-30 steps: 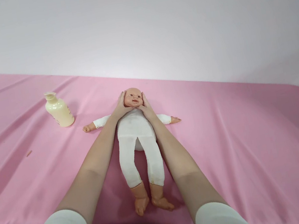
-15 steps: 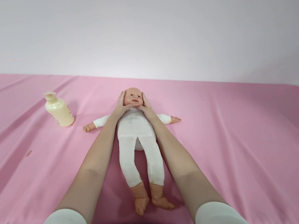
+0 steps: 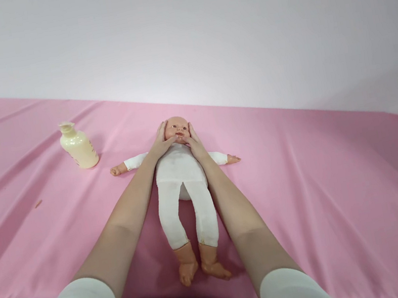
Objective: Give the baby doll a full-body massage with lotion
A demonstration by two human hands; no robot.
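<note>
A baby doll [image 3: 179, 165] with a white cloth body lies face up, its head away from me and its plastic feet towards me. Both its arms are stretched out sideways. My left hand [image 3: 161, 141] cups the left side of the doll's head, fingers along the cheek and thumb on the chin just under the mouth. On the other side my right hand [image 3: 193, 141] holds the head the same way, its thumb also at the chin. The two thumb tips nearly meet there. My palms hide the sides of the head.
A pale yellow pump bottle [image 3: 81, 148] stands to the left of the doll. The pink cloth [image 3: 266, 183] under everything has folds, and a small brownish sliver [image 3: 38, 203] lies on it at the left. Behind rises a white surface [image 3: 179, 34].
Both thumbs have slid slightly up the doll's chin towards its mouth. The hands stay at the sides of the head, and the bottle has not moved.
</note>
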